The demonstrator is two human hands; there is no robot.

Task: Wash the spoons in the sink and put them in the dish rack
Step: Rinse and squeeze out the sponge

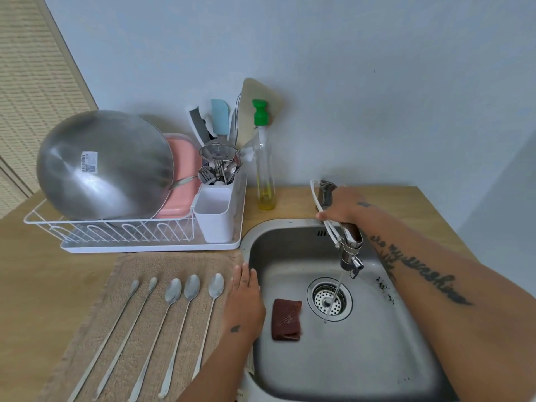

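Wooden countertop (406, 204), steel sink (362, 358) lower right. Right hand (343, 206) curls around the faucet (352, 250), apparently setting its thin stream; left hand (245, 300) lies flat and empty on the sink rim. Five spoons (174, 294) lie ready on the mat (139, 265), lower left.
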